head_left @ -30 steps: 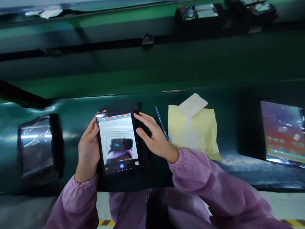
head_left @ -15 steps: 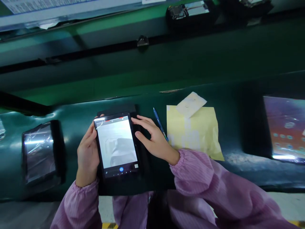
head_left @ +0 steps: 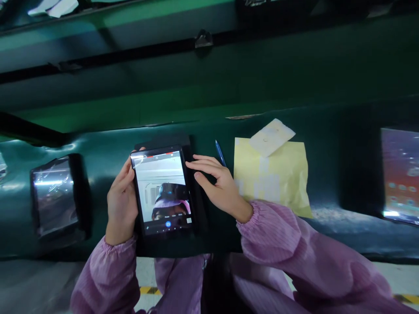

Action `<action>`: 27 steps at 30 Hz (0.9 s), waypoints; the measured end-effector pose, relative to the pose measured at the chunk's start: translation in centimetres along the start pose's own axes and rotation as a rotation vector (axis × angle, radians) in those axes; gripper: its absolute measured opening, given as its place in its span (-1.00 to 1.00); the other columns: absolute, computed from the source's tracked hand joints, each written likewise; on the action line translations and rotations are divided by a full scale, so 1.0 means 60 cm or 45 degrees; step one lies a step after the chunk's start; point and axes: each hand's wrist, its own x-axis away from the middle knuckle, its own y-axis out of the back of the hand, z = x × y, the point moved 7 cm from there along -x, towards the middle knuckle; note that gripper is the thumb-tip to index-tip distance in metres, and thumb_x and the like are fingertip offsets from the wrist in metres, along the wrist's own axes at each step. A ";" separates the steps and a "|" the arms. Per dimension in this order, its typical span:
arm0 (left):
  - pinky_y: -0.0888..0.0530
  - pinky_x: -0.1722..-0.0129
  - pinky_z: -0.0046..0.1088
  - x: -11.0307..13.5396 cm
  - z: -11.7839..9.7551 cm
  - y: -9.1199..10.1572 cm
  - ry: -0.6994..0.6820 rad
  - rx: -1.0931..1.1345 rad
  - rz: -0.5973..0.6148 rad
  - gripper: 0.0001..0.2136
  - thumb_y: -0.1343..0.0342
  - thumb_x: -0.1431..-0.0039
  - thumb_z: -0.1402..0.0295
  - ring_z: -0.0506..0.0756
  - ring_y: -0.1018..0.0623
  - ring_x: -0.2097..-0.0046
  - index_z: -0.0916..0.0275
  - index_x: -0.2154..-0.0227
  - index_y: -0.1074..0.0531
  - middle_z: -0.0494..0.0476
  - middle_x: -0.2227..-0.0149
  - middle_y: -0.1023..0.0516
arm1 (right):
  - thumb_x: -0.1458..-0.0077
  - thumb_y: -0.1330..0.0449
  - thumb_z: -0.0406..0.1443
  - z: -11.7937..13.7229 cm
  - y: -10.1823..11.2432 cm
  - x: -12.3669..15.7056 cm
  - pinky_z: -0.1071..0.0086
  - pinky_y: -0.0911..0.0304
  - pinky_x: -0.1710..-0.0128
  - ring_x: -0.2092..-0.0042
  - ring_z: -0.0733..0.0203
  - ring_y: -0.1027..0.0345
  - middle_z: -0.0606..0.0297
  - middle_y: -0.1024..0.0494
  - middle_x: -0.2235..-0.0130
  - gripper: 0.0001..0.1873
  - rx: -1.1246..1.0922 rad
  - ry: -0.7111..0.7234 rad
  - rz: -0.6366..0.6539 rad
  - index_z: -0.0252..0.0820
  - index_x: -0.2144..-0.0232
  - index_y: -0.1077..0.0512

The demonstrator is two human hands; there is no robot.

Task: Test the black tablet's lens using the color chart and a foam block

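A black tablet point(head_left: 163, 187) lies tilted toward me at the bench's middle, its screen lit with a camera view that includes part of a head and cap. Around its left edge my left hand point(head_left: 122, 203) is closed, thumb at the front and the other fingers partly hidden behind. By the tablet's upper right edge, my right hand point(head_left: 221, 185) has its fingers stretched out and apart; the index fingertip is at or very near the edge, and contact cannot be told. A dark flat piece shows behind the tablet. Just beyond the right hand rests a blue pen point(head_left: 220, 152), partly covered.
Yellow paper point(head_left: 275, 170) lies right of the pen, with a small whitish slip point(head_left: 272, 137) over its top. A second tablet point(head_left: 401, 174) with a lit screen is at far right. On the left sits a plastic-wrapped tablet point(head_left: 54, 196). A green shelf point(head_left: 163, 100) runs behind the bench.
The tablet's screen went from a pale blurred picture to one with a head and cap. My right hand sits slightly farther from the screen. The whole view has shifted a little.
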 end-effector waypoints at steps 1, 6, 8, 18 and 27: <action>-0.51 -0.20 -0.57 0.000 0.000 -0.001 0.002 0.018 0.008 -0.73 -0.12 -0.37 0.38 0.08 -0.47 -0.31 -0.01 -0.01 -0.62 -0.10 -0.24 -0.53 | -0.34 -0.15 -0.37 0.000 0.000 0.000 -0.01 -0.37 -0.26 -0.22 0.07 -0.39 0.32 -0.65 -0.02 -0.66 0.001 0.000 -0.002 0.02 -0.02 -0.63; -0.53 -0.16 -0.57 -0.002 -0.003 -0.006 -0.015 0.077 -0.018 -0.69 -0.09 -0.36 0.42 0.08 -0.51 -0.26 0.09 -0.06 -0.61 -0.02 -0.23 -0.55 | -0.33 -0.15 -0.39 0.000 -0.001 0.000 -0.03 -0.35 -0.27 -0.22 0.06 -0.38 0.33 -0.65 -0.01 -0.64 0.002 0.003 -0.008 0.03 -0.03 -0.63; -0.52 -0.18 -0.54 -0.003 -0.004 -0.008 -0.036 0.074 -0.009 -0.68 -0.08 -0.36 0.43 0.09 -0.51 -0.27 0.09 -0.06 -0.61 -0.02 -0.22 -0.55 | -0.32 -0.16 -0.40 0.001 -0.002 0.000 -0.04 -0.36 -0.26 -0.22 0.06 -0.38 0.34 -0.65 -0.01 -0.63 0.003 0.008 -0.005 0.04 -0.03 -0.63; -0.44 -0.33 -0.32 -0.006 -0.004 -0.014 -0.100 0.115 0.120 -0.67 -0.08 -0.37 0.43 0.15 -0.47 -0.31 0.07 -0.10 -0.59 0.03 -0.26 -0.52 | -0.30 -0.16 -0.43 0.000 -0.009 0.002 -0.03 -0.37 -0.26 -0.25 0.08 -0.33 0.36 -0.63 -0.06 -0.59 0.006 0.059 0.017 0.05 -0.09 -0.60; -0.29 -0.44 -0.27 -0.004 -0.009 -0.012 -0.079 0.137 0.092 -0.67 -0.07 -0.37 0.45 0.17 -0.36 -0.39 0.13 -0.10 -0.58 0.06 -0.28 -0.49 | -0.32 -0.16 -0.43 0.000 -0.008 0.003 -0.01 -0.34 -0.28 -0.24 0.08 -0.35 0.35 -0.62 -0.07 -0.59 0.009 0.045 0.021 0.03 -0.10 -0.60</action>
